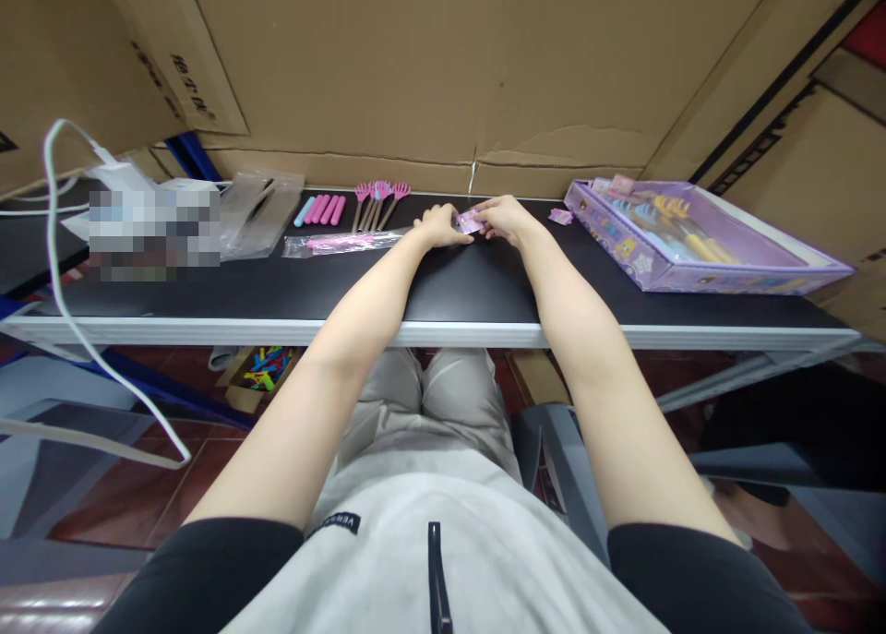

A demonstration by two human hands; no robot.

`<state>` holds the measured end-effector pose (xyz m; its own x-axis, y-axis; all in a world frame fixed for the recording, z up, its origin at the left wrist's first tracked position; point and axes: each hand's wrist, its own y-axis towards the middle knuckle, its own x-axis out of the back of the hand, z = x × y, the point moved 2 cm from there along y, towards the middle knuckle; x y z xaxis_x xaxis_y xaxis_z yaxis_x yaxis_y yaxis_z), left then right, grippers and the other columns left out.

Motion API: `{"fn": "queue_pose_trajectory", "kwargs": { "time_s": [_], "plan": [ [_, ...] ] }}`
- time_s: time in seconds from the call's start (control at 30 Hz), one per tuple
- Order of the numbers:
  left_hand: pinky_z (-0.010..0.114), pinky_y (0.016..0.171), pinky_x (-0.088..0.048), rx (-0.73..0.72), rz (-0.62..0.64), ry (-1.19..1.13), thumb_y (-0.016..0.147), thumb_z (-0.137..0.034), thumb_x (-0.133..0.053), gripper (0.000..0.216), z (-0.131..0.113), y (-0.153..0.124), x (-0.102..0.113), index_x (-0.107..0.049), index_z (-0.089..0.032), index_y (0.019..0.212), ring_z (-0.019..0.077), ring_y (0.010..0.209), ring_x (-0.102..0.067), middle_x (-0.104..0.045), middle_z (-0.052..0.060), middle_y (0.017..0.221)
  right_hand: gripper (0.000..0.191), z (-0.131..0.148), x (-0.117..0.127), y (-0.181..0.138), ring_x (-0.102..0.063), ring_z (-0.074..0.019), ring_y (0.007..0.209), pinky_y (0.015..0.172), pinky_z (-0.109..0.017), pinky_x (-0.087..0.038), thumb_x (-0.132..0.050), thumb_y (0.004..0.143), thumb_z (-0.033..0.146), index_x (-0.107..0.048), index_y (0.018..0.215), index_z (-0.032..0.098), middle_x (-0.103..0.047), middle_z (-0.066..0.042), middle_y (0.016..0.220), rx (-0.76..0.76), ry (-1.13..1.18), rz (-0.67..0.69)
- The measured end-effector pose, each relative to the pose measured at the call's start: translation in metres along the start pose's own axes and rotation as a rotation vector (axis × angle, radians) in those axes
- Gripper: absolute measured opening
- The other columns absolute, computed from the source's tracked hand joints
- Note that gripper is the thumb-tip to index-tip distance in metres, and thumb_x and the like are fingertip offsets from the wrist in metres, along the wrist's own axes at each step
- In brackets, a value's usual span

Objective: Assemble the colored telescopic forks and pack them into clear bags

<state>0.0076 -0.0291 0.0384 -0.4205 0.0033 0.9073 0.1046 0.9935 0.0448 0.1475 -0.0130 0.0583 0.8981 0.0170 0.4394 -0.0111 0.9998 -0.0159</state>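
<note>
A small pink and purple printed card is held low over the black tabletop between my two hands. My right hand pinches its right side with bent fingers. At its left edge my left hand is closed, with the thumb along the card's lower side. A clear plastic sleeve with a long pink piece inside lies flat, reaching to my left wrist; whether the left fingers also touch it is hidden. Farther right lies a small stack of similar purple cards.
Behind the sleeve lie several pink claw-headed sticks, pink tubes and a light blue tube. Clear bags lie left. An open purple display box holds blue and yellow claw-headed sticks. A white cable hangs over the table edge.
</note>
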Motion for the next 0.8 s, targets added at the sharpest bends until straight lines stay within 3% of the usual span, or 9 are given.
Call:
{"fn": "queue_pose_trajectory", "kwargs": {
  "time_s": [0.33, 0.8],
  "plan": [
    [0.05, 0.127, -0.042, -0.018, -0.027, -0.026, 0.091, -0.046, -0.082, 0.074, 0.0039, 0.0083, -0.0041, -0.057, -0.022, 0.157, 0.0366, 0.154, -0.053, -0.056, 0.016, 0.167, 0.037, -0.002, 0.0023, -0.0002, -0.052, -0.0087, 0.05, 0.055, -0.02, -0.043, -0.054, 0.103, -0.004, -0.06, 0.071, 0.013, -0.055, 0.0, 0.053, -0.072, 0.14, 0.071],
    [0.047, 0.126, -0.043, -0.043, -0.017, -0.012, 0.095, -0.042, -0.078, 0.07, -0.0012, 0.0011, -0.0009, -0.056, -0.018, 0.157, 0.035, 0.154, -0.053, -0.054, 0.019, 0.168, 0.045, -0.0027, -0.0062, 0.0, -0.045, -0.006, 0.046, 0.051, -0.019, -0.041, -0.058, 0.105, -0.002, -0.054, 0.064, 0.014, -0.05, 0.001, 0.05, -0.101, 0.156, 0.119]
  ]
}}
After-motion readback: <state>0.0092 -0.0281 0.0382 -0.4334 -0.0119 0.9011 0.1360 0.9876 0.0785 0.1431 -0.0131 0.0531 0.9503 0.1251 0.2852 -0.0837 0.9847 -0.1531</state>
